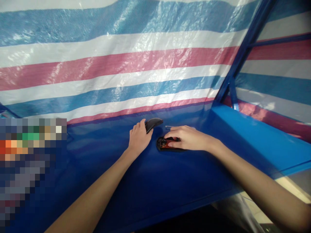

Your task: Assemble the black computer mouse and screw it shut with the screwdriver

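In my left hand is the curved black top cover of a computer mouse, gripped with closed fingers and tilted up off the table. My right hand is closed on the opened mouse base, which lies on the blue table and shows a reddish-brown circuit board. The hand covers the right part of the base. A thin metal shaft shows just behind my right fingers; its other end is hidden, so I cannot tell whether the hand touches it.
The blue tabletop ends at a front edge close to my body. A striped plastic sheet rises behind it, and a blue metal post stands at the right. A lighter blue surface extends rightward. The left side is pixelated.
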`<state>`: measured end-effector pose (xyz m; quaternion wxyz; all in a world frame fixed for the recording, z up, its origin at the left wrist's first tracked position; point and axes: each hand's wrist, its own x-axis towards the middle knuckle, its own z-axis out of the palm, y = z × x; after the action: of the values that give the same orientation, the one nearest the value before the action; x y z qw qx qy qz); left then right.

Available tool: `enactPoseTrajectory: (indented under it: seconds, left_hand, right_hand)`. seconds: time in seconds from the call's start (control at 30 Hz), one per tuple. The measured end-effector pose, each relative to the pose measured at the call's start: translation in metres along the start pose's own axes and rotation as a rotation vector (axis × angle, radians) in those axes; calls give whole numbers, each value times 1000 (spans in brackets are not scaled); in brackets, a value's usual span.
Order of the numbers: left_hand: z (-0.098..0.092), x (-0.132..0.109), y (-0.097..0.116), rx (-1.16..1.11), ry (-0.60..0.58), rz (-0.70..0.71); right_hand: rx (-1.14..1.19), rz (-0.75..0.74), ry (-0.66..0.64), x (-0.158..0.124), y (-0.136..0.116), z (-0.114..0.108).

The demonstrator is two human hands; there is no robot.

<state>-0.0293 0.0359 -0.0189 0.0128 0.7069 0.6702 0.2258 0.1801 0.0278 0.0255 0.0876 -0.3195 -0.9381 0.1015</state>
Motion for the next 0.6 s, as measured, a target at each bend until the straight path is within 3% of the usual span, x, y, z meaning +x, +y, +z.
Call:
enactPoseTrajectory:
  seconds: [0.27,0.6]
  left_hand:
    - [-1,-4,2,70,-38,56]
    - [-3,-4,4,6,-91,71]
  right_hand:
    - [17,6,-74,1,-1,1]
    - [10,50,-67,3,-3,2]
